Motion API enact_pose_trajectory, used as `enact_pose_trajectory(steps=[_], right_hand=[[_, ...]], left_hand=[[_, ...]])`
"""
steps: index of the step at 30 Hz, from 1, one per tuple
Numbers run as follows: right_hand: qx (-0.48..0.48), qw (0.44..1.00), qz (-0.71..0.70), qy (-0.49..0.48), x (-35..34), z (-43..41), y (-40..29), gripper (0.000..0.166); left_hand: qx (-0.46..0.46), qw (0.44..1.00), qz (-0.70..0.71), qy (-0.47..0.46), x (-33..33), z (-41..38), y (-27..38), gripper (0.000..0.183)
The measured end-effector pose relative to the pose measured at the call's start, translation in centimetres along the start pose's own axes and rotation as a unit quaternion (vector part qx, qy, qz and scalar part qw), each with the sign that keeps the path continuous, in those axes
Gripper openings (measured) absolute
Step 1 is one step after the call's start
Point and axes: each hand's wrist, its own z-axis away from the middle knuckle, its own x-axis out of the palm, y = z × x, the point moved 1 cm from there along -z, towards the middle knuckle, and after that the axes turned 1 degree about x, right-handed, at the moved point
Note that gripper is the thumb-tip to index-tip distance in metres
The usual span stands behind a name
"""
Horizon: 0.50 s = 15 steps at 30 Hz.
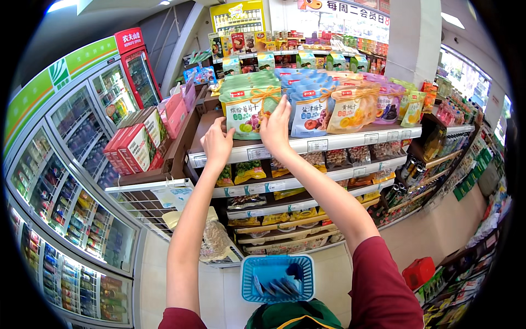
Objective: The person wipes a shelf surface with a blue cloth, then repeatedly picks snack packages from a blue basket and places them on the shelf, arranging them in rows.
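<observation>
A row of green-and-white dried-fruit pouches [246, 111] stands upright at the left end of the top shelf [304, 144]. My left hand [218, 142] is at the lower left edge of the front pouch, its thumb against the side. My right hand [277, 127] lies along the right edge, fingers extended upward. Together the hands hold the front pouch between them. Blue pouches [311, 111] stand just right of my right hand, followed by orange pouches [353, 107], purple pouches [388, 103] and small green pouches [413, 109].
Below me a blue shopping basket [245, 279] holds several flat packets. Red-and-white boxes [133, 150] stand left of the shelf. Glass-door drink coolers [74, 197] line the left side. Lower shelves carry bagged snacks [248, 170]. A red container [419, 272] is at lower right.
</observation>
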Motion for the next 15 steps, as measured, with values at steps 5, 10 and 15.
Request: enact_pose_trajectory(steps=[5, 10, 15], right_hand=[[-0.023, 0.998, 0.024, -0.048, -0.7, 0.9, -0.4, 0.087], [-0.032, 0.998, 0.015, -0.061, -1.8, 2.9, -1.2, 0.088], [-0.114, 0.987, -0.086, -0.078, -6.1, 7.8, -3.9, 0.080]], left_hand=[[0.066, 0.996, -0.062, 0.010, 0.7, 0.4, -0.8, 0.031], [0.071, 0.994, -0.084, -0.017, -0.3, 1.7, 0.7, 0.043], [0.101, 0.990, -0.044, 0.087, -2.6, 5.7, 2.3, 0.064]])
